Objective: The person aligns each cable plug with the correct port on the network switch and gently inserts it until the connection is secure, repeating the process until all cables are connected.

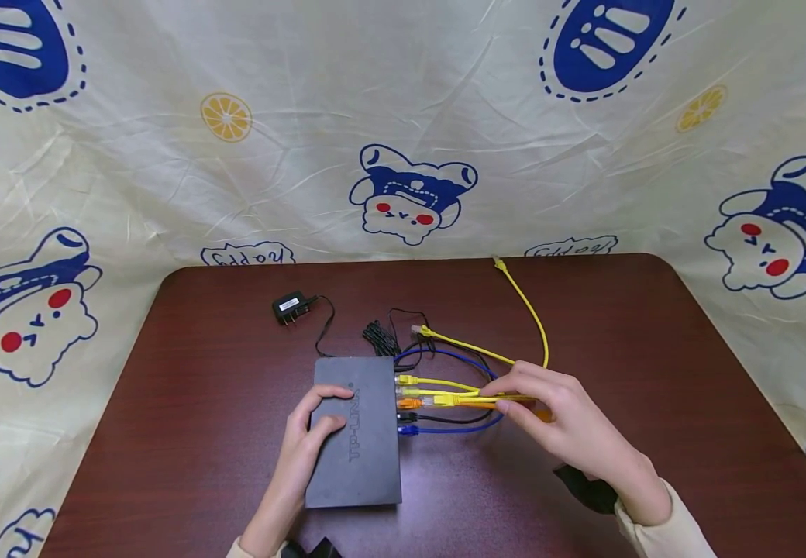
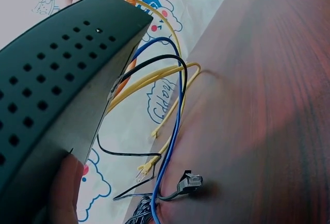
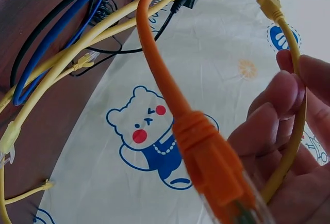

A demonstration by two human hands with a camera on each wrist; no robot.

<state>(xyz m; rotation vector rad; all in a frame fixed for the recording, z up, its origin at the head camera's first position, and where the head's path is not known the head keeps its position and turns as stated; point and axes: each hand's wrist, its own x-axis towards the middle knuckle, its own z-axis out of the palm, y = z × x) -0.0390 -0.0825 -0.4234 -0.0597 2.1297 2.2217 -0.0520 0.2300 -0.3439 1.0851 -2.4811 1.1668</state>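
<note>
My left hand (image 1: 301, 434) grips the left side of a dark grey TP-Link network switch (image 1: 375, 473), with two digits lying on its top face. Along the switch's right side sit the plugs of two yellow cables (image 1: 438, 381), an orange one (image 1: 410, 403), a black one (image 1: 408, 417) and a blue one (image 1: 410, 430). Thumb and fingers of my right hand (image 1: 570, 415) pinch another yellow network cable (image 3: 296, 131) a little behind its clear-tipped plug (image 3: 269, 6). That plug overlaps the orange cable in the head view. A loose orange plug (image 3: 214, 167) hangs beside the right hand.
A black power adapter (image 1: 291, 307) lies at the back left, its cord bundled (image 1: 380, 338) behind the switch. Loose yellow cable ends (image 1: 427, 332) lie toward the back; one (image 1: 500, 264) reaches the table's far edge. A loose black plug (image 2: 191, 181) shows in the left wrist view.
</note>
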